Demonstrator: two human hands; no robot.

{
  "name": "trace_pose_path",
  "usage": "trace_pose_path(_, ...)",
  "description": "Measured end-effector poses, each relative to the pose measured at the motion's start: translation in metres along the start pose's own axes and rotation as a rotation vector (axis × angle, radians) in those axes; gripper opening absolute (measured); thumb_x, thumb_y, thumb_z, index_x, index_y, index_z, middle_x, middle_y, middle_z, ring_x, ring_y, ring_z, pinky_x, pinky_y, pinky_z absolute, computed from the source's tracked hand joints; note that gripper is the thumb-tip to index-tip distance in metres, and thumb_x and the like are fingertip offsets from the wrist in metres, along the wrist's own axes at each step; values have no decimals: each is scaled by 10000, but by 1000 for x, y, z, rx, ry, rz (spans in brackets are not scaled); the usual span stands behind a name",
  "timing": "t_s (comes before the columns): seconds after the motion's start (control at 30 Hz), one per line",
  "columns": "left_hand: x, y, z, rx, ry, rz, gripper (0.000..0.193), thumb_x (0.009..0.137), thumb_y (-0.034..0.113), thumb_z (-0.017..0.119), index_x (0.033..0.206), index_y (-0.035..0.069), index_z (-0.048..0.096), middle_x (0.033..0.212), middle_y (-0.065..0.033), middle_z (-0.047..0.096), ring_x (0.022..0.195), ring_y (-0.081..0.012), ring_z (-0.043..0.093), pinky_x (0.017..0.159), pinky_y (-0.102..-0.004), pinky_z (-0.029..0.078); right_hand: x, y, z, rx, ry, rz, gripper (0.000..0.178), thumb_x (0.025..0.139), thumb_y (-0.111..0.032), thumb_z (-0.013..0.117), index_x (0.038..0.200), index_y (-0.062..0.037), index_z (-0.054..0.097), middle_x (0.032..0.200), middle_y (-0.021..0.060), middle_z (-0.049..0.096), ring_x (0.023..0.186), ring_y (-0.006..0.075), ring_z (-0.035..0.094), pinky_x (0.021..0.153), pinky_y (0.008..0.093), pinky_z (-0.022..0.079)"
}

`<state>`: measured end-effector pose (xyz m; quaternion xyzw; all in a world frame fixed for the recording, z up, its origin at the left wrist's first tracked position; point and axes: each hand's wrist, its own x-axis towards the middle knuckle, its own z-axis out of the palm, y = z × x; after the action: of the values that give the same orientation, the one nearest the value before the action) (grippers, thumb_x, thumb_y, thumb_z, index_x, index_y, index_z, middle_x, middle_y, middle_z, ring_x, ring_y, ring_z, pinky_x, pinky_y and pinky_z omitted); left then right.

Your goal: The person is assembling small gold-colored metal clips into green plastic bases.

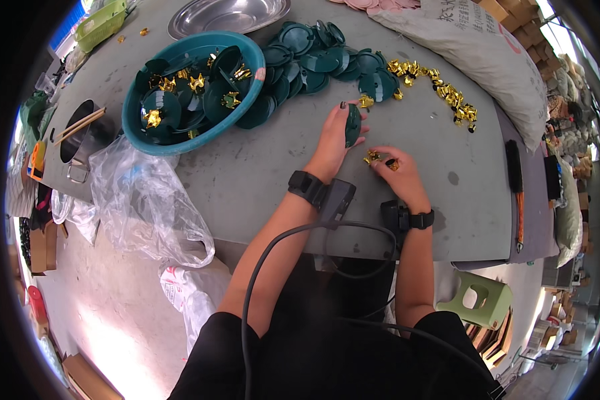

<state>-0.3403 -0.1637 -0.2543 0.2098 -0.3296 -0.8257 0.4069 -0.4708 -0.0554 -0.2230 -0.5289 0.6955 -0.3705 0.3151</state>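
Note:
A dark green round disc [353,125] is tipped on edge in my left hand [329,143], thumb on one side and fingers behind. Close by on the right, my right hand [405,179] pinches a small shiny gold piece [372,157]; another gold and black bit shows at its fingers. Beyond my hands lies a heap of similar green discs [319,61]. A line of gold pieces [455,100] trails off to the right of it. At the left, a teal basin [135,137] holds green discs with gold pieces on several of them.
Behind the basin is an oval metal tray [230,15]. A large white sack [473,57] lies far right, near a black-and-orange tool [519,193]. Clear plastic bags [147,193] hang over the left edge by a dark pot [90,140]. A cable loops across my forearms.

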Motion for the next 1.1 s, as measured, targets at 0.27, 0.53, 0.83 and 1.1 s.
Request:
trace_pose_path(0.27, 0, -2, 1, 16, -18, 4, 397, 963, 349, 332, 1255, 97, 429, 1096, -102, 554, 937, -212, 575, 813, -343, 462, 1, 15, 0, -13, 159, 99, 198, 820, -139, 591, 957, 2, 614, 737, 38, 610, 603, 100, 552, 553, 236, 435)
trace_pose_path(0.53, -1, -5, 5, 148, -144, 150, 376, 934, 286, 431, 1245, 75, 425, 1101, -97, 544, 942, -168, 557, 828, -292, 454, 16, -20, 37, 282, 356, -138, 189, 887, -148, 575, 981, 15, 594, 749, 36, 589, 589, 68, 525, 526, 201, 423)
trace_pose_path(0.83, -12, 0, 17, 298, -123, 262, 605, 743, 75, 706, 1263, 85, 397, 1169, -84, 516, 946, -126, 551, 803, -263, 469, 14, -8, 42, 508, 402, -183, 183, 907, -119, 539, 1016, 23, 573, 852, 67, 616, 624, 83, 542, 563, 208, 451)
trace_pose_path(1.1, -14, -6, 16, 389, -158, 335, 580, 729, 71, 704, 1249, 84, 447, 1168, -76, 532, 984, -136, 550, 853, -276, 460, 9, -3, 41, 575, 438, -123, 168, 910, -96, 515, 1017, 26, 557, 909, 74, 616, 685, 90, 558, 600, 221, 463)
